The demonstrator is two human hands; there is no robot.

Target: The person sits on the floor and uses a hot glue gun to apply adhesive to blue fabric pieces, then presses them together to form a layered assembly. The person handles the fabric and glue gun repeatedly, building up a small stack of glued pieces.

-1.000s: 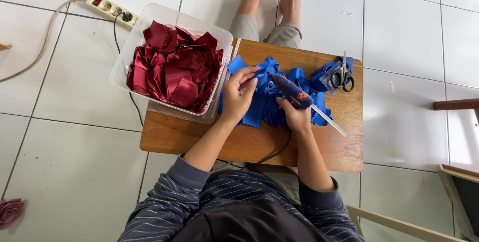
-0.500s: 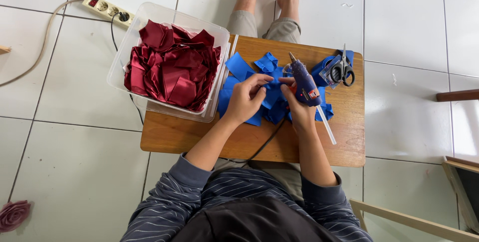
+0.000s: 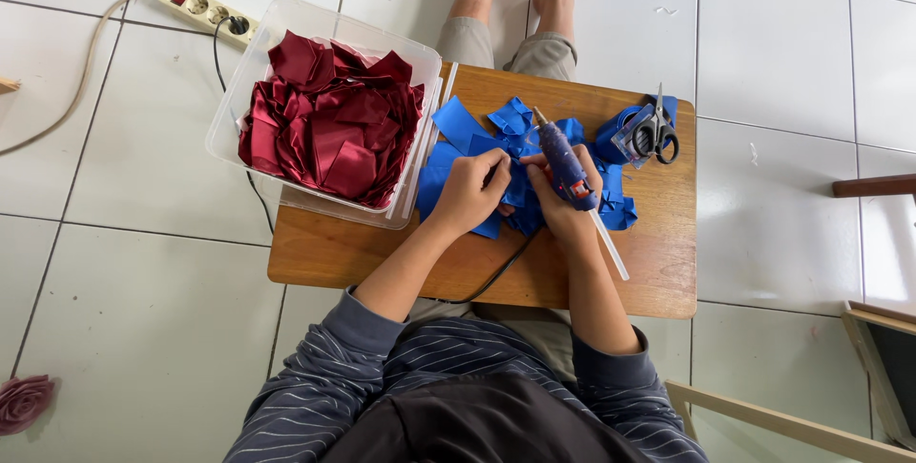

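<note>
Blue glue gun was clasped in the right grip; blue fabric pieces were pinched by the left grip over a wooden tabletop on white floor tiles.

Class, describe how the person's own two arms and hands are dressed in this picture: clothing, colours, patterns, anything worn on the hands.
Both arms wear long sleeves of dark grey-blue fabric with thin pale stripes, pushed up near the elbows so the forearms are bare. The left hand and right hand are bare, without gloves; no ring, watch or bracelet is visible. A darker plain garment covers the chest.

Glue gun nozzle behind fabric
</note>
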